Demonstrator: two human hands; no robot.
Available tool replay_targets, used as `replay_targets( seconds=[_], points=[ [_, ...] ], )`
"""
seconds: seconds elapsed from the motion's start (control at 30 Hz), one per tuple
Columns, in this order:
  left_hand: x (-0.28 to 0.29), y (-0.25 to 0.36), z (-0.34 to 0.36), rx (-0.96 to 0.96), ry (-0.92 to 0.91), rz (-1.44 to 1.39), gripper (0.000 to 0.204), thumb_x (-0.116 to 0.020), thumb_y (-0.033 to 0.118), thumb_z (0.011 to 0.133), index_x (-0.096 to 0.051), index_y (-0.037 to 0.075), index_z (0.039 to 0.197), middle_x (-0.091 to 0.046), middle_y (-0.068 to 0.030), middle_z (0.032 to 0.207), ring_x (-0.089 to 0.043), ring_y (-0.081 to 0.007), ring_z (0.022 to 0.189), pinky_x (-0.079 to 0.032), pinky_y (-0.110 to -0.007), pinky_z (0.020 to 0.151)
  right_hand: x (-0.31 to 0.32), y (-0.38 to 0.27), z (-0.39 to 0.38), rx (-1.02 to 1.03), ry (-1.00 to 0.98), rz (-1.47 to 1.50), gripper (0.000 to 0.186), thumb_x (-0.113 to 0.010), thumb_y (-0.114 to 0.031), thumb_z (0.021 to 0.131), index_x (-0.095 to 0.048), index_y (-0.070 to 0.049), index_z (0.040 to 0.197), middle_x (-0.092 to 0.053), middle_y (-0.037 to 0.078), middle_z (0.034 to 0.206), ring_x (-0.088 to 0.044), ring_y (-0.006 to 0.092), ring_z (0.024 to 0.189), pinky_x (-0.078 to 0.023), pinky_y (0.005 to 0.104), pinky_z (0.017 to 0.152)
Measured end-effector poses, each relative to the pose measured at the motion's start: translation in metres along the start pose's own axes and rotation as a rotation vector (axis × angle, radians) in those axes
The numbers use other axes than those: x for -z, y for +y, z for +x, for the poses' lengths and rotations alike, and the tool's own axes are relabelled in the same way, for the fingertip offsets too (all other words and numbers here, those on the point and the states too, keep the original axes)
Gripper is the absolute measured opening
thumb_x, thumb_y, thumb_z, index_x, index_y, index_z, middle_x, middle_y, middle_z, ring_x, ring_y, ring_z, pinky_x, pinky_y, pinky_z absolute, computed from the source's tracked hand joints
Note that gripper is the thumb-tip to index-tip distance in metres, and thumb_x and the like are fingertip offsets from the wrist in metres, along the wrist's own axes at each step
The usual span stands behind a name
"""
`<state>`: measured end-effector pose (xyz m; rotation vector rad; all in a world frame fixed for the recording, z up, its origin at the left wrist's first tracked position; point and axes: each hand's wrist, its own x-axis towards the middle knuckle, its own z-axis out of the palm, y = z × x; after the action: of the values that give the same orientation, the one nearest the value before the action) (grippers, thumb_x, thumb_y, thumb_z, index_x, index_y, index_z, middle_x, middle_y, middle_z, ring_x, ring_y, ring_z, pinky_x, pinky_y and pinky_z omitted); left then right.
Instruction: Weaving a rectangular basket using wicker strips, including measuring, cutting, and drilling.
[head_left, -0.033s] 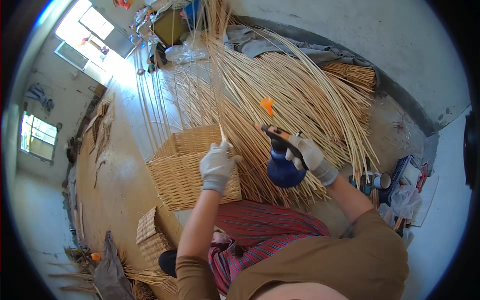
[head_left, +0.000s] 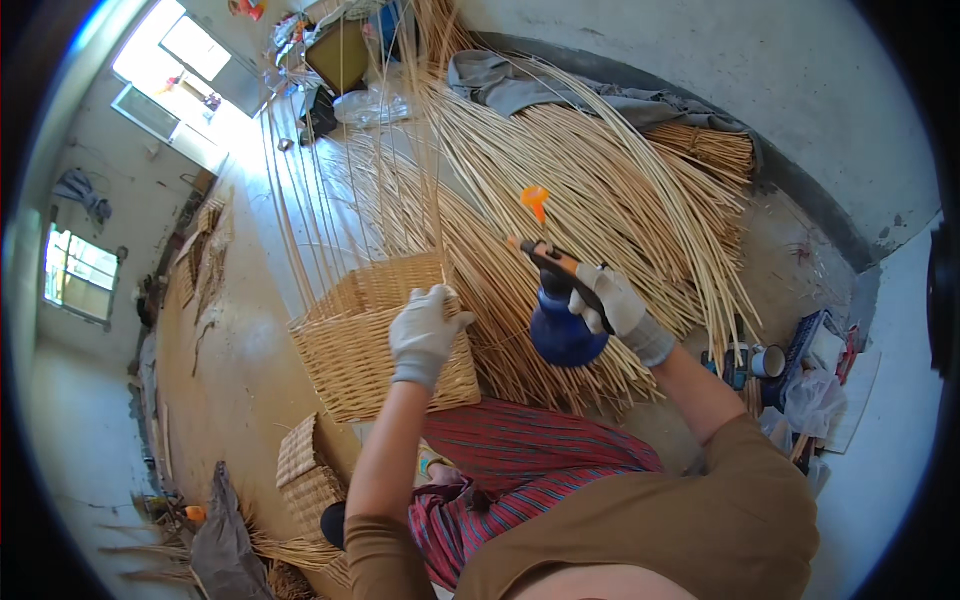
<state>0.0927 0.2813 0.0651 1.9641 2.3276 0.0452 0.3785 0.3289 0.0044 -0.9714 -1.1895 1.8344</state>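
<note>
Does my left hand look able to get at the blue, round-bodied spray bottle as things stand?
Likely yes: nothing visible stands between the white-gloved left hand, at the rim of the tan woven basket, and the bottle. The white-gloved right hand holds it from the other side.

Basket (head_left: pixel 345 365) left of bottle (head_left: pixel 565 335) — canes (head_left: pixel 590 200) beyond both — cloth (head_left: pixel 490 80) farther back, perhaps partly on canes.

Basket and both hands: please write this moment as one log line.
left hand: touches basket near rim | right hand: holds sprayer | canes: spread beside basket
</note>
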Motion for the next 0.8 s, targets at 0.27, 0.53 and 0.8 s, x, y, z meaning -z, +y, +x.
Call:
replay_targets(
  seconds=[0.27,0.53,0.8],
  points=[
    [0.065,-0.127,-0.052,0.064,0.044,-0.261,0.044,-0.082,0.032,0.074,-0.058,0.004,0.097,-0.061,-0.0135,0.094,-0.061,-0.0281,0.087,-0.049,-0.039,0.077,-0.037,-0.062,0.061,0.385,-0.024,0.049,0.06,-0.042,-0.052,0.101,-0.06,-0.003,0.071,-0.048,0.002,0.048,-0.043,0.009,0.038,-0.032,0.0237,0.038],
    [0.066,-0.158,-0.071,0.073,0.098,-0.418,0.036,-0.079,0.015,0.075,-0.059,0.004,0.103,-0.056,-0.0082,0.09,-0.055,-0.0182,0.077,-0.049,-0.032,0.07,-0.066,-0.053,0.038,0.156,-0.361,-0.258,0.054,-0.047,-0.047,0.099,-0.062,-0.003,0.071,-0.053,0.0,0.055,-0.045,0.0062,0.043,-0.034,0.0222,0.04],
    [0.024,-0.14,-0.061,0.022,0.372,-0.389,0.048,-0.08,0.016,0.074,-0.061,0.007,0.117,-0.057,-0.013,0.116,-0.056,-0.0291,0.109,-0.045,-0.038,0.097,-0.073,0.035,0.017,-0.242,-0.165,-0.041,0.062,-0.044,-0.053,0.1,-0.062,0.0,0.072,-0.051,0.003,0.049,-0.046,0.0118,0.038,-0.036,0.0259,0.038]
  ],
)
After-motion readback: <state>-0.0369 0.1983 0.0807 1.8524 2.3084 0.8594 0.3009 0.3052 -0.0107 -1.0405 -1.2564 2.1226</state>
